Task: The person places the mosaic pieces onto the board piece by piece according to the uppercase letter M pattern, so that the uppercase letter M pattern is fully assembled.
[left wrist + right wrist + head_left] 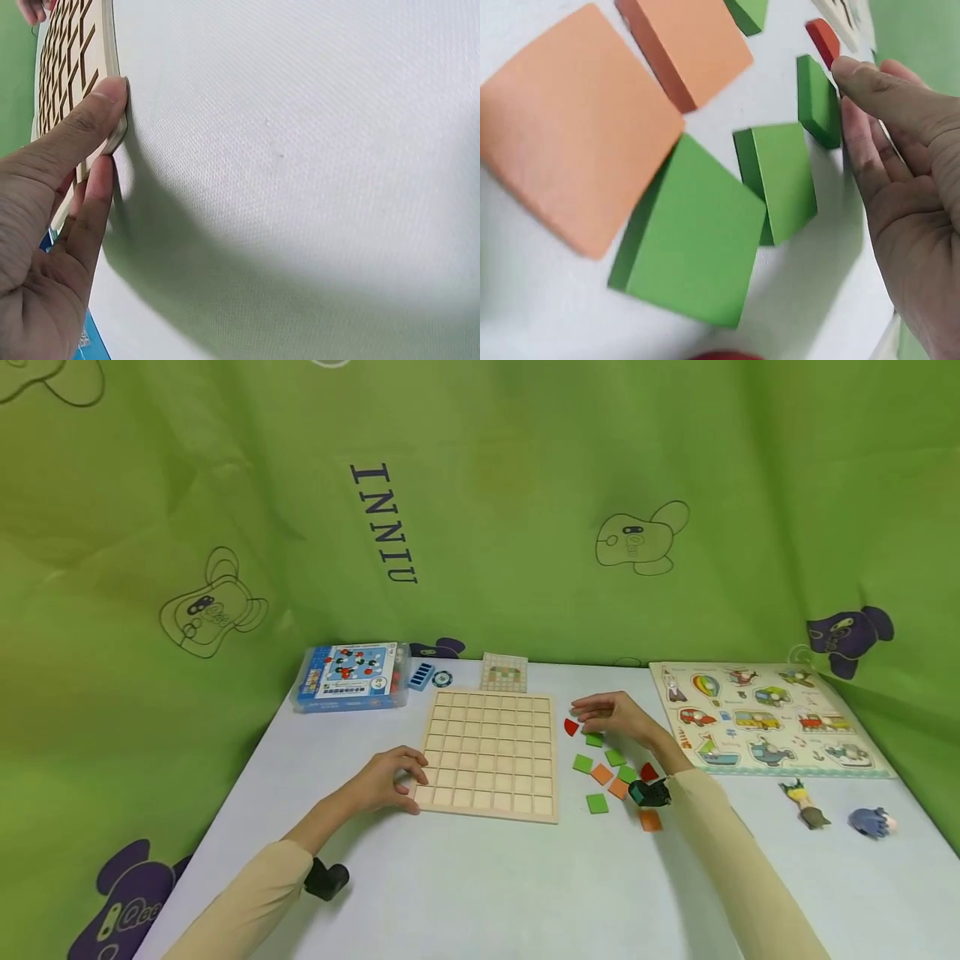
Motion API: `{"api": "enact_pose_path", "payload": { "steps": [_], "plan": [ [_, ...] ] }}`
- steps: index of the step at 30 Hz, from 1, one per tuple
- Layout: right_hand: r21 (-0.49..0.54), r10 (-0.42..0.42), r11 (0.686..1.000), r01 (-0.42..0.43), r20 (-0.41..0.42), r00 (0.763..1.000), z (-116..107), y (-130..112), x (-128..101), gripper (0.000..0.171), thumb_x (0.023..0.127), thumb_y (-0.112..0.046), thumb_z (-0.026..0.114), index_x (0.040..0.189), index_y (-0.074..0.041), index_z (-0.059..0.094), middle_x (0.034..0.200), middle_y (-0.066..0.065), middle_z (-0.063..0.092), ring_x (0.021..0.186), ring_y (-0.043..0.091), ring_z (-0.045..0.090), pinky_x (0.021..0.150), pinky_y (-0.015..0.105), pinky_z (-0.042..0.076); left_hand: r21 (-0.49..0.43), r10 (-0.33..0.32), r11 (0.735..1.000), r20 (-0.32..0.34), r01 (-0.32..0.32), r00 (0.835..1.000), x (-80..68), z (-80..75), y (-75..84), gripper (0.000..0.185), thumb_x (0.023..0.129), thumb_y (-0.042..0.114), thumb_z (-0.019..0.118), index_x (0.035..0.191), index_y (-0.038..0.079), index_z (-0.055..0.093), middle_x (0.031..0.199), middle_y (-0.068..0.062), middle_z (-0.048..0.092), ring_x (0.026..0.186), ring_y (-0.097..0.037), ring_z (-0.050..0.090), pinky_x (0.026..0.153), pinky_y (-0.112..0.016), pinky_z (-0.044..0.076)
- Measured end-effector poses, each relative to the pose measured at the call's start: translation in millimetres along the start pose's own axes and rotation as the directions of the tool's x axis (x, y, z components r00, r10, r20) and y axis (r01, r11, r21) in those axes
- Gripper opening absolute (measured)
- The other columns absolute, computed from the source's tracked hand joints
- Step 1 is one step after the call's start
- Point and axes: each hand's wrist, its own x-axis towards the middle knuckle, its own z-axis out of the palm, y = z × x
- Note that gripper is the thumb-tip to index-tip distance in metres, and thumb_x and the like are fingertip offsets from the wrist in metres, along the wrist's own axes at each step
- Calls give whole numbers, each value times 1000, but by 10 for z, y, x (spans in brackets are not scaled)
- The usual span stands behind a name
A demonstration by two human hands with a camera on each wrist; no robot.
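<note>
A wooden grid board with square recesses lies flat on the white table. My left hand grips its near left corner, thumb at the front edge and fingers along the left side; the left wrist view shows this grip close up. Right of the board, my right hand hovers low over loose tiles, fingers loosely bent and nothing visible between them. Its thumb tip overlaps a red quarter-circle tile in the right wrist view, close to a green square tile. The far fingers are partly hidden behind the thumb.
Several green tiles and orange tiles lie scattered under the right forearm. A pattern card stands behind the board. At back left is a plastic box; a picture puzzle and small figures occupy the right.
</note>
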Motion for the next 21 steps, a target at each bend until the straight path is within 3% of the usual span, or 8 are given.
{"api": "enact_pose_path", "payload": {
  "steps": [11, 16, 21],
  "plan": [
    [-79, -28, 996, 29, 20, 999, 93, -28, 101, 37, 80, 5, 72, 116, 11, 62, 111, 26, 65, 86, 15, 63, 72, 19, 50, 7, 4, 1000, -3, -4, 1000, 2, 7, 3, 30, 63, 7, 88, 86, 5, 69, 118, -15, 57, 109, -35, 53, 67, -23, 52],
    [-120, 3, 993, -12, -82, 997, 126, -13, 67, 36, 80, 0, 75, 113, 8, 64, 106, 22, 68, 81, 12, 63, 70, 19, 50, -27, -19, 999, 5, 19, 1000, 12, 21, 1, 30, 64, 5, 87, 87, 5, 69, 120, -15, 56, 113, -35, 52, 69, -22, 52],
    [-102, -48, 995, 24, -235, 971, 238, -52, 62, 36, 80, 3, 73, 113, 10, 63, 107, 25, 66, 86, 24, 67, 72, 19, 52, -17, -17, 1000, -8, 17, 1000, 6, 12, 11, 29, 64, 6, 87, 86, 5, 69, 119, -15, 57, 112, -36, 52, 69, -22, 52]
  ]
}}
